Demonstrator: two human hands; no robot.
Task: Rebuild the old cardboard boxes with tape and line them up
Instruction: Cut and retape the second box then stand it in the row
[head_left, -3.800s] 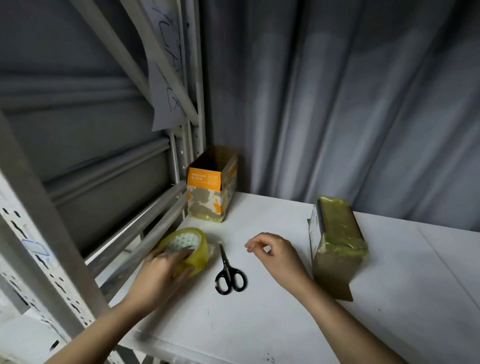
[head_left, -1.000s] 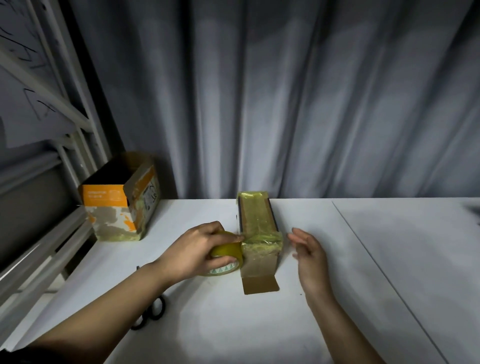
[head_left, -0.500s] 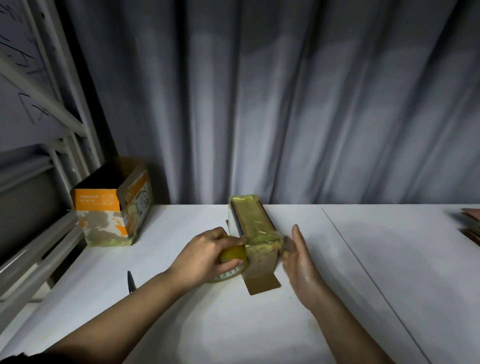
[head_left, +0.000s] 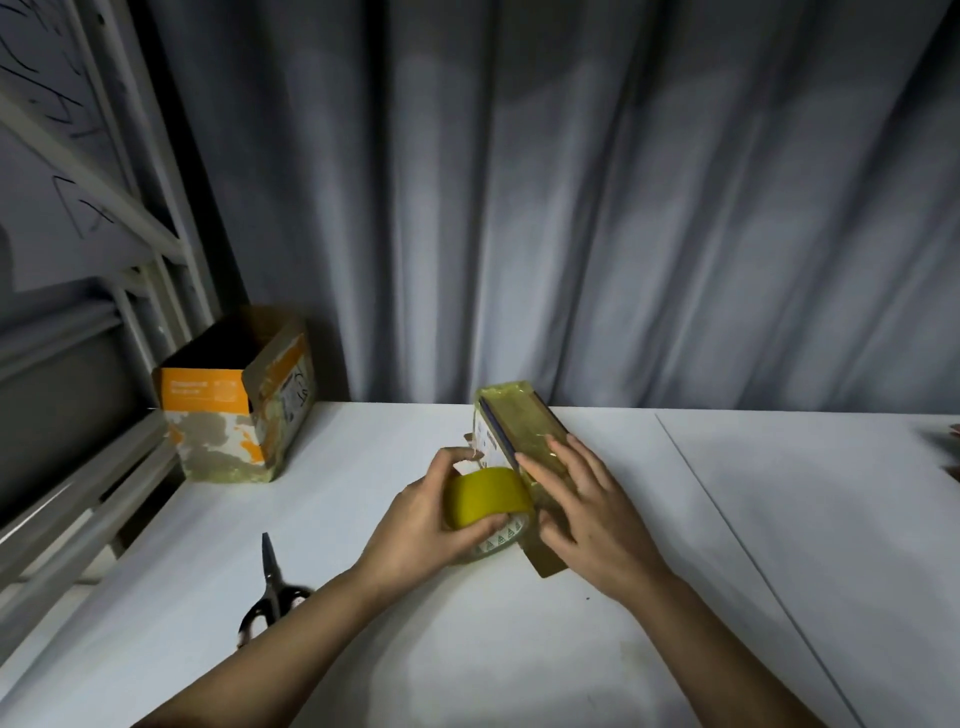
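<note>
A narrow cardboard box (head_left: 511, 418), wrapped in yellowish tape, lies on the white table (head_left: 519, 649) with its near flap sticking out. My left hand (head_left: 426, 525) grips a yellow tape roll (head_left: 485, 496) and holds it against the box's left side near the front end. My right hand (head_left: 592, 512) lies flat over the box's top and near end, fingers straight, pressing it down. An open orange and white box (head_left: 234, 410) stands upright at the table's back left corner.
Black-handled scissors (head_left: 270, 592) lie on the table near its left front, blades pointing away from me. A grey metal shelf frame (head_left: 104, 260) runs along the left edge. A grey curtain (head_left: 623, 208) hangs behind the table. Some dark flat things (head_left: 953, 449) show at the right edge.
My left hand took the tape roll from the table's left side to the narrow box. My right hand moved from beside the box onto its top and near end.
</note>
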